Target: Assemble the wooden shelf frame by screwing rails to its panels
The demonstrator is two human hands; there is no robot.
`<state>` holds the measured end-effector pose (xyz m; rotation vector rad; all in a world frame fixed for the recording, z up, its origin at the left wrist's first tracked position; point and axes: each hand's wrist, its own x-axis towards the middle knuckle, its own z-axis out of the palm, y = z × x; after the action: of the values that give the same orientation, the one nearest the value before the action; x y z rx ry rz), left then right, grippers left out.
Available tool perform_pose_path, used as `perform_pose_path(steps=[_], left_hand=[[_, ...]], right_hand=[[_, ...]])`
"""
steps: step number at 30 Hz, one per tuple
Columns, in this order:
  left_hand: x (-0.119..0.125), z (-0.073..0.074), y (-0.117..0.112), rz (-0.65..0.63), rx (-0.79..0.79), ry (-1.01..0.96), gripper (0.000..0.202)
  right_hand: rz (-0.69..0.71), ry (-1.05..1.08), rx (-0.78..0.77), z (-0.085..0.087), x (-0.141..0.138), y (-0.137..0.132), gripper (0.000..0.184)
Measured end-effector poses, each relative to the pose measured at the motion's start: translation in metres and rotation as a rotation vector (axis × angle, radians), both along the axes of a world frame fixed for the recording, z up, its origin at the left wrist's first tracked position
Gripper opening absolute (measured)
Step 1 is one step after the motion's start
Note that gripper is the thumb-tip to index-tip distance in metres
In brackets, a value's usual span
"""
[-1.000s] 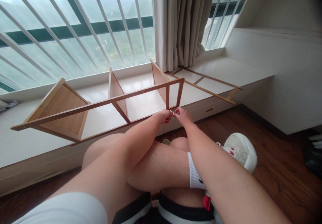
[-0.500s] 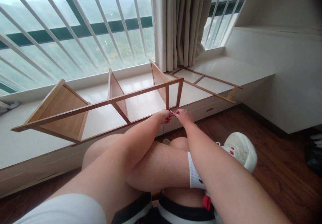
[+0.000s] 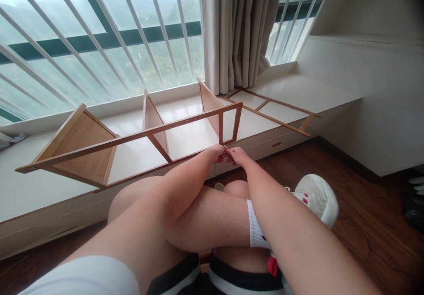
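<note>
– At the near right corner of the wooden shelf frame point(image 3: 82, 147), where a short upright meets the lower rail, both hands come together. The left hand point(image 3: 217, 153) has its fingers curled in, pinching a small silvery piece point(image 3: 225, 146) against the wood.
– And the other one?
– The right hand point(image 3: 239, 156) is closed too, with its fingertips pressed together and touching the left's. Whether it also holds the piece I cannot tell, because it is too small.
– Has anything changed from a second ago?
– Little. The right hand sat a touch higher then, with its fingers reaching up toward the upright. Now it has dropped slightly and the fingers have curled over toward the left hand. The left hand has hardly moved, and the glint is at the same spot.
– Where does the frame lie?
– On its side along the white window seat point(image 3: 298, 92). Three panels stand up from the seat, and the lower near rail runs along the seat's front edge, beyond the person's knees. It has not shifted.
– What else is about?
– A second, ladder-like side frame point(image 3: 274, 115) lies flat on the seat to the right, just past the shelf's end and below the grey curtain point(image 3: 238, 30). The person's white shoe point(image 3: 318, 198) shows over the dark wood floor point(image 3: 371, 224), right of the right forearm.
</note>
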<state>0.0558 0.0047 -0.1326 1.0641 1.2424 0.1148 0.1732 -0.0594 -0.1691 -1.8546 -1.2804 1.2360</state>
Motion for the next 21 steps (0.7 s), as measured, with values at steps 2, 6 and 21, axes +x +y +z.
perform_pose_path(steps=[2,6,21], left_hand=[[-0.001,-0.001,0.001,-0.005,0.003,-0.004,0.036],[-0.002,-0.002,0.002,-0.014,0.008,-0.009,0.035],[-0.003,-0.006,0.005,-0.042,0.024,-0.051,0.025]], right_hand=[[-0.007,0.019,-0.001,0.0,0.001,0.0,0.039],[-0.017,0.024,0.011,-0.001,0.002,-0.002,0.04],[-0.166,-0.43,0.261,0.014,0.012,-0.003,0.034]])
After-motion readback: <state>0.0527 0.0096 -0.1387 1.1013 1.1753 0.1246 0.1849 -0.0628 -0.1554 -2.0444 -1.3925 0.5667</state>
